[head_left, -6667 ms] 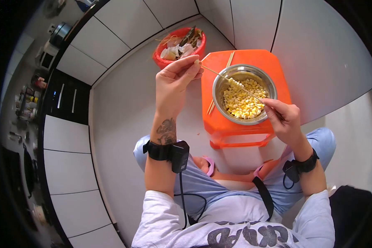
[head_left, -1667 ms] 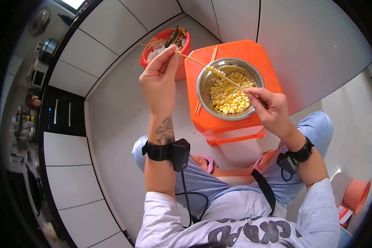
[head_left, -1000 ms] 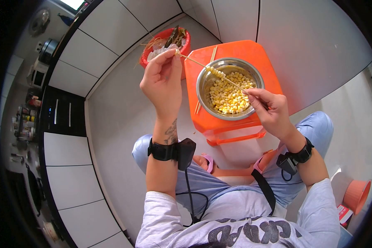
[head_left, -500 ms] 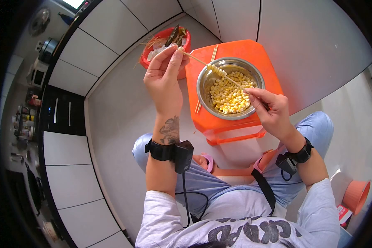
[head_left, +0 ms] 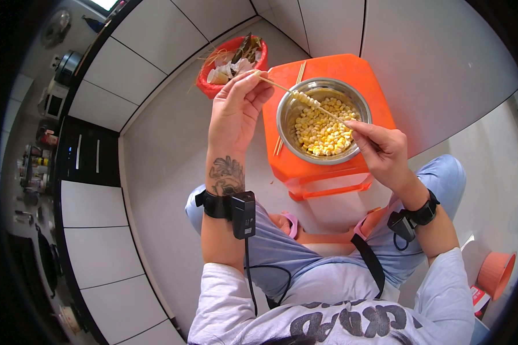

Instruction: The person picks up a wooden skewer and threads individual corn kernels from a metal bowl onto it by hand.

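A thin wooden skewer [head_left: 331,114] slants over the bowl, with several pale yellow corn kernels [head_left: 306,99] threaded along its middle. My right hand [head_left: 384,154] pinches its lower end above the bowl's right rim. At the upper end, my left hand [head_left: 236,102] has thumb and fingertips closed around the skewer's tip; whether a kernel is between them is hidden. Beneath, a steel bowl [head_left: 282,137] holds many loose corn kernels [head_left: 325,140]. It stands on an orange plastic stool [head_left: 377,95].
More wooden skewers [head_left: 300,72] lie on the stool, partly under the bowl. Behind my left hand, a red basin [head_left: 204,87] holds husks and scraps. White cabinets [head_left: 92,208] line the left side. An orange pot [head_left: 496,273] stands at lower right.
My left hand has shifted slightly right and down and turned, its fingers curling at the skewer's tip. The pale kernel visible there before is now out of sight. My right hand has barely moved.
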A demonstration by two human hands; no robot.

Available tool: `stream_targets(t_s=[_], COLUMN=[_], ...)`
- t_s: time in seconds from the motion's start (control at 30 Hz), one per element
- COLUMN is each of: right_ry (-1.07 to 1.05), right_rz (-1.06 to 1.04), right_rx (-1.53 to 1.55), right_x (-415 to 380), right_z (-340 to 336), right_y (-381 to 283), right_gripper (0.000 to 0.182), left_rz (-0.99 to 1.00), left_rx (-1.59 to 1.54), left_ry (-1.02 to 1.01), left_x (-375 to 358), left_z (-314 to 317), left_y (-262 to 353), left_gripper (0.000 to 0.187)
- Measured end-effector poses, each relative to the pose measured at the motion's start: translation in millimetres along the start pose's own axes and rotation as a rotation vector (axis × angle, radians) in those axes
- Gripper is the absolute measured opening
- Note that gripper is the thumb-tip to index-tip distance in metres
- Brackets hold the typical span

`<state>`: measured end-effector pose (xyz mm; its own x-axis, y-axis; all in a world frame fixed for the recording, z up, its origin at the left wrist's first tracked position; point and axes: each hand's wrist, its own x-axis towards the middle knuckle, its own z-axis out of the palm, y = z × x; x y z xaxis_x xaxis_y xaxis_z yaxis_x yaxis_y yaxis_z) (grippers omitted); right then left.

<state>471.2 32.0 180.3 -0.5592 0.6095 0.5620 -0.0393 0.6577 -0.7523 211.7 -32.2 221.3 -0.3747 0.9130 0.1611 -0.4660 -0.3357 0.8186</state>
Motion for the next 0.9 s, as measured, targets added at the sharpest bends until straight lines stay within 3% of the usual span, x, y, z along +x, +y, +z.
stream_targets(t_s=[0.3,0.63,0.7,0.73,0.8,0.87,0.9], right_ry=[-0.001,0.111,0.157,0.159,0.16,0.127,0.13], right_rz=[0.003,0.166,0.176,0.202,0.231,0.261,0.264], right_rx=[0.012,0.074,0.096,0.104,0.11,0.117,0.114], right_x=[0.1,3.9,5.5,6.0,6.0,5.7,5.3], right_z=[1.6,2.2,2.0,1.7,1.2,1.3,2.5], right_y=[-2.4,6.9,9.9,10.0,10.0,8.9,10.5], right_gripper=[0.021,0.017,0.017,0.017,0.017,0.018,0.018], left_rz=[-0.167,-0.121,0.052,0.052,0.382,0.366,0.449], left_rx=[0.07,0.161,1.132,1.131,1.583,1.552,1.633], left_ry=[-0.094,-0.088,-0.097,-0.101,-0.271,-0.31,-0.337], left_x=[-8.6,-6.0,-7.5,-6.5,-4.4,3.7,7.6], left_z=[19.9,28.3,25.0,22.3,14.7,9.3,9.6], left_y=[-19.0,-20.1,-27.6,-32.1,-43.3,-53.7,-57.0], left_gripper=[0.012,0.016,0.012,0.012,0.011,0.014,0.016])
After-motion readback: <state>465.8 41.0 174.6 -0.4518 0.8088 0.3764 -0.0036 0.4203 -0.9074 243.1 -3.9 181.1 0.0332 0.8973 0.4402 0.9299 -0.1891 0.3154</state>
